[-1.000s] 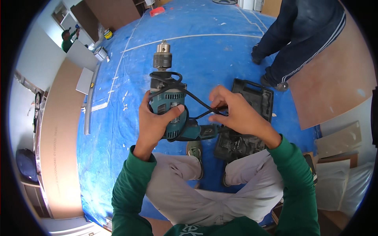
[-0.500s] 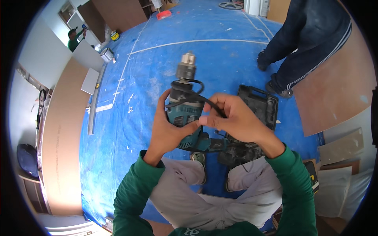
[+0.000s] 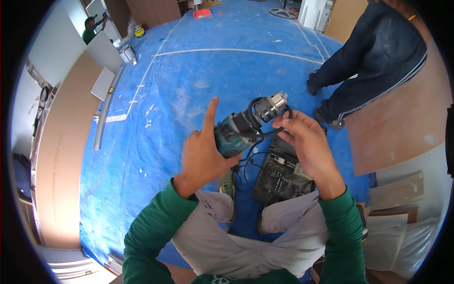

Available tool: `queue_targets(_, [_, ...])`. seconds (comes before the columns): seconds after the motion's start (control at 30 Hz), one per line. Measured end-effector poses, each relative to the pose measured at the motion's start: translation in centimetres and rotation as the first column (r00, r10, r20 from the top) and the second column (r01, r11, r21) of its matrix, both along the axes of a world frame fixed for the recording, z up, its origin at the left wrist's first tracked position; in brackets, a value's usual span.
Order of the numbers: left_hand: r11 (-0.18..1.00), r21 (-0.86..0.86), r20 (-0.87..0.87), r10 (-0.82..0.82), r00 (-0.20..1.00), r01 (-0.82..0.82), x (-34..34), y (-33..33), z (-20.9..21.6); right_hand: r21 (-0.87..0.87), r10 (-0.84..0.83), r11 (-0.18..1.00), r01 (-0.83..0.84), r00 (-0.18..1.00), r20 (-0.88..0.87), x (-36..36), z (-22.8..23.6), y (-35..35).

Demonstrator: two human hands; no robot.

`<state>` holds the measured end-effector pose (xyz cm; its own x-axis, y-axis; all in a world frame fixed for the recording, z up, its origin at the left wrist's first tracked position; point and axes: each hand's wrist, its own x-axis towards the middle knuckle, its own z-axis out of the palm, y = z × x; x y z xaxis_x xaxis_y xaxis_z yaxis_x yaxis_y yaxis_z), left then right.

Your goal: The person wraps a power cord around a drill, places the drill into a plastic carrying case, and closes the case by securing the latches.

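A teal and black power drill (image 3: 236, 131) with a silver chuck is held up before me, tilted so the chuck points to the upper right. My left hand (image 3: 203, 146) grips its body, with the index finger stretched upward. The black power cord (image 3: 255, 128) loops around the drill's front, behind the chuck. Pinched in my right hand (image 3: 307, 139) is a loop of that cord beside the chuck. Below the drill, an open black tool case (image 3: 276, 182) lies on the floor between my feet, with drill bits and small parts inside.
A person in dark trousers (image 3: 369, 57) stands at the right, close to a leaning brown board (image 3: 392, 128). Another person (image 3: 91, 31) works at the far left. Blue sheeting (image 3: 189, 71) covers the floor. A metal bar (image 3: 108, 109) and paint cans (image 3: 126, 53) lie along the left.
The drill has swung from upright to pointing right, uncovering more of the case. My right hand has moved up beside the chuck with the cord, and my left index finger has lifted.
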<state>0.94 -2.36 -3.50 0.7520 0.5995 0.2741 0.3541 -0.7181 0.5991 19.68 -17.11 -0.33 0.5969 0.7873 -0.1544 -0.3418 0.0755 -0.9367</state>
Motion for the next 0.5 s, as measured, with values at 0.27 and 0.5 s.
queue_targets(0.27, [0.972,0.174,-0.203,-0.119,0.972,0.155,-0.8,-0.8,-0.1,0.468,0.51,0.831,-0.3,0.748,-0.426,8.1,2.7,-3.2])
queue_targets(0.5, [0.978,0.151,-0.16,-0.121,0.98,0.145,-0.3,-0.9,0.1,-0.044,0.094,0.995,-0.087,0.977,0.191,11.4,4.4,-3.5])
